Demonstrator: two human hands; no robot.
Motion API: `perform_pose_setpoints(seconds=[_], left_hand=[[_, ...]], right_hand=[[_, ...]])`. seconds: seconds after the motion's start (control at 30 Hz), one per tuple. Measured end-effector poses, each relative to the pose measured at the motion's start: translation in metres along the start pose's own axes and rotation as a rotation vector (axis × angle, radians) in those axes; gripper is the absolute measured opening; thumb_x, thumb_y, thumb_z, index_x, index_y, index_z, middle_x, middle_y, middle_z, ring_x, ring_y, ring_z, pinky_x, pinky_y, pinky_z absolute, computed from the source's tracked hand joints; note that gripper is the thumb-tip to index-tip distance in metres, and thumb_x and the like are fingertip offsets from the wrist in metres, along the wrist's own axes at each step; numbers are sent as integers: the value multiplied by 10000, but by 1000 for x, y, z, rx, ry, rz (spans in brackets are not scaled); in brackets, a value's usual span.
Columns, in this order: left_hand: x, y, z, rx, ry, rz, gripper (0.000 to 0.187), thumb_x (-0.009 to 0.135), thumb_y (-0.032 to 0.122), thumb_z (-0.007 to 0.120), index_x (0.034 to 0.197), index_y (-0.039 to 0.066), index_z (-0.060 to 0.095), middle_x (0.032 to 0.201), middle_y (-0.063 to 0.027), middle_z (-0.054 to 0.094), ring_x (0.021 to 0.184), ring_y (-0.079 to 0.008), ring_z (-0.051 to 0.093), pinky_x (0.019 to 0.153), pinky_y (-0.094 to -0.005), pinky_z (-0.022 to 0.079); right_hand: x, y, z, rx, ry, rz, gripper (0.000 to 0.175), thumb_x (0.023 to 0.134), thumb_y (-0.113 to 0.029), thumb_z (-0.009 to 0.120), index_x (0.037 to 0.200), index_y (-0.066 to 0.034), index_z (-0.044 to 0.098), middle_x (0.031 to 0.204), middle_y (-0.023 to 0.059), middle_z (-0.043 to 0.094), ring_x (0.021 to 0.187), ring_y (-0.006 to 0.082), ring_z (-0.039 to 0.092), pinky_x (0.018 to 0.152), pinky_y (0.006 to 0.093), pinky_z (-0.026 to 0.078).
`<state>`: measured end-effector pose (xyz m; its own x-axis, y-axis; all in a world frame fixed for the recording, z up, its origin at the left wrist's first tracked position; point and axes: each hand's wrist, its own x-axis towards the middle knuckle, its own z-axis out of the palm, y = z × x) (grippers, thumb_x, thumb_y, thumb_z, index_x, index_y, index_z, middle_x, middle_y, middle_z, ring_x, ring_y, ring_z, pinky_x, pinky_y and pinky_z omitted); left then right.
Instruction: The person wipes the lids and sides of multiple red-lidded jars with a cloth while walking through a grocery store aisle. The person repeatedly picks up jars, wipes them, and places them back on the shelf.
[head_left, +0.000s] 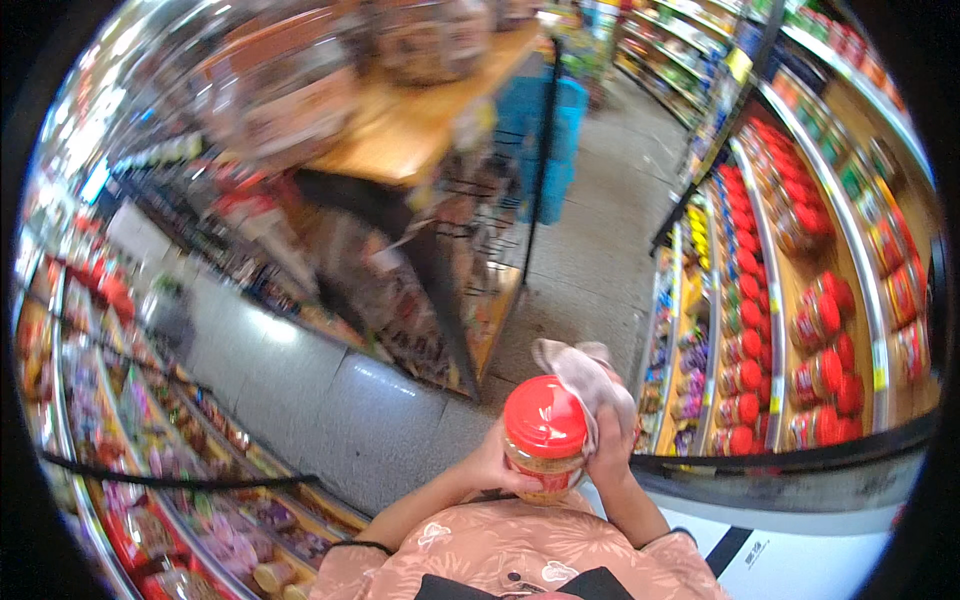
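A jar with a red lid (545, 416) is held upright close to my chest. My left hand (496, 459) grips the jar's left side, its thumb across the lower front. A pale pinkish-grey cloth (592, 382) is in my right hand (613, 442), pressed against the right side of the lid and jar. Part of my right hand's fingers is hidden behind the cloth.
Shelves on the right hold rows of red-lidded jars (816, 375). Packaged goods (142, 536) fill the shelves at lower left. A wooden-topped display stand (420, 142) and blue baskets (559, 142) stand ahead. A white box (780, 555) lies at lower right.
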<state>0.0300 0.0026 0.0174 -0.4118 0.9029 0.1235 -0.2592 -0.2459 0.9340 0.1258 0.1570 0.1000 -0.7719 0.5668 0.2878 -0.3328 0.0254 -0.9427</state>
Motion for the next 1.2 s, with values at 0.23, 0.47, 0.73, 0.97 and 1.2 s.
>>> perform_pose_setpoints(seconds=[0.23,0.47,0.73,0.97,1.2], left_hand=[[-75,43,-18,-113,107,-22,1039,625,217,913,1481,41,352,1419,-87,501,1315,-188,467,1135,-369,358],[-127,41,-23,459,505,258,667,623,182,849,1220,36,588,1211,-112,609,1091,-212,609,918,-341,501],[-166,46,-17,837,783,144,623,584,337,882,1116,88,674,1164,-102,663,1085,-311,634,928,-401,493],[-172,71,-16,1095,852,200,918,538,445,934,1302,83,576,1305,-128,598,1202,-323,582,1011,-421,435],[-173,41,-39,828,1019,523,1023,550,341,977,1372,38,449,1275,-184,574,1184,-354,583,1030,-441,439]], right_hand=[[-25,-28,78,-651,-301,-725,378,779,-247,765,1126,-110,707,1289,218,587,1154,456,581,1004,501,482],[-26,-28,146,-803,-733,-830,466,641,-218,812,1100,-169,745,1197,93,662,1106,301,635,840,434,505],[19,-16,194,-602,-1456,-342,406,762,-191,764,1155,-109,696,1141,147,672,1077,378,631,949,420,503],[54,54,211,382,-1682,700,392,932,-198,594,1216,67,648,1221,171,655,1260,320,557,1138,412,359],[-9,103,188,518,-1072,766,476,990,-220,535,1384,46,517,1392,208,568,1298,340,545,1120,461,407]])
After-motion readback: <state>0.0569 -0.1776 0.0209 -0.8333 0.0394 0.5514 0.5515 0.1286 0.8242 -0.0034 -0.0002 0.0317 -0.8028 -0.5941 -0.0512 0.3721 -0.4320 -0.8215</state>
